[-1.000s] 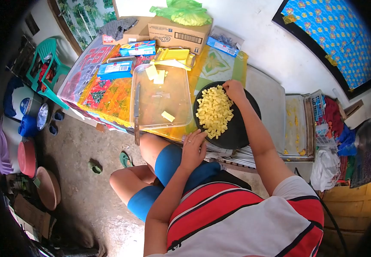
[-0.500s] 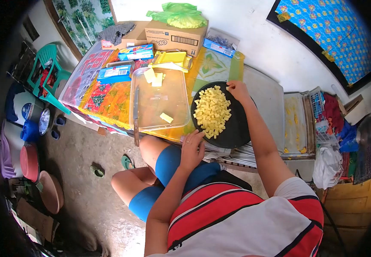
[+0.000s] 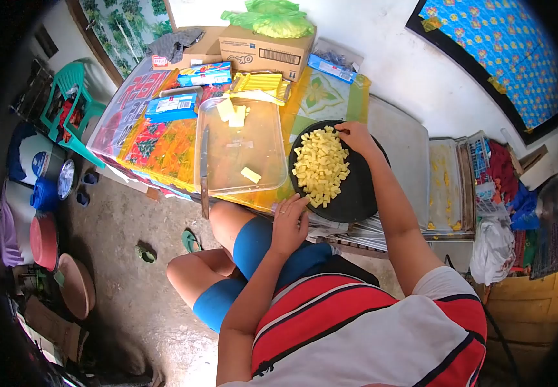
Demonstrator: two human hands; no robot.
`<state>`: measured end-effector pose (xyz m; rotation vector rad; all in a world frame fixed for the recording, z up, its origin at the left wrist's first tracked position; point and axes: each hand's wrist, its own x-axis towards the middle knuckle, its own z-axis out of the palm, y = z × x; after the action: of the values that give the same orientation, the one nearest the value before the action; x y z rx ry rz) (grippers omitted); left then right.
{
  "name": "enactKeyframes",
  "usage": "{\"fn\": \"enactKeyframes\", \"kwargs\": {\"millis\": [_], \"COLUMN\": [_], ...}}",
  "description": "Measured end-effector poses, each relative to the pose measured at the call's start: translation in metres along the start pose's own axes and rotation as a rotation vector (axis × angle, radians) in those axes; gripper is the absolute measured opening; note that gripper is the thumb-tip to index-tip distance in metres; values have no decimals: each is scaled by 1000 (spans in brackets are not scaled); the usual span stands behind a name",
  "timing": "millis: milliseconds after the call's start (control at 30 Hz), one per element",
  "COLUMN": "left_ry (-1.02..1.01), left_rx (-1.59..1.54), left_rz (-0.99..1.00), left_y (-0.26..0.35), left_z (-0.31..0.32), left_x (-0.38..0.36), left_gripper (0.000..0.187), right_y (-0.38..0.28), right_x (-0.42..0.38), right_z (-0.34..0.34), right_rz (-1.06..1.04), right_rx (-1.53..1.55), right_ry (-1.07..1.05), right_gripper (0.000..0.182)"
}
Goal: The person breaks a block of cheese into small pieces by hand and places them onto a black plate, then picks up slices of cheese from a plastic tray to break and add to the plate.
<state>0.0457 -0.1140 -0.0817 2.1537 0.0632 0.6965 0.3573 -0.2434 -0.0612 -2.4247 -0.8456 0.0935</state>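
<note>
Many small yellow cubes lie heaped on the left part of a round black tray. My right hand is over the tray's far side, its fingers pinched at the edge of the heap; what they hold, if anything, is too small to name. My left hand rests at the tray's near left rim, fingers apart and holding nothing. Left of the tray is a clear plastic lid-like board with yellow slabs, a single yellow piece and a knife along its left edge.
Blue boxes, a yellow slotted rack and a cardboard box stand at the back of the table. Metal trays lie to the right. A green chair and slippers are at the left.
My right hand has moved slightly left, from the tray's far rim to the top edge of the heap. The left hand stays about where it was.
</note>
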Motion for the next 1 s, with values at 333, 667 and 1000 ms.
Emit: {"fn": "enactKeyframes", "kwargs": {"millis": [333, 667, 1000], "left_ry": [-12, 4, 4], "left_rx": [-4, -19, -45], "left_rz": [4, 9, 37], "left_y": [-5, -4, -8], "left_z": [1, -2, -1], "left_x": [-1, -1, -3], "left_gripper": [35, 35, 36], "right_y": [-6, 5, -1], "right_x": [7, 4, -20], "right_z": [8, 2, -18], "right_rz": [-23, 29, 96], "right_rx": [-66, 28, 32], "right_ry": [23, 98, 100], "right_gripper": [16, 16, 26]}}
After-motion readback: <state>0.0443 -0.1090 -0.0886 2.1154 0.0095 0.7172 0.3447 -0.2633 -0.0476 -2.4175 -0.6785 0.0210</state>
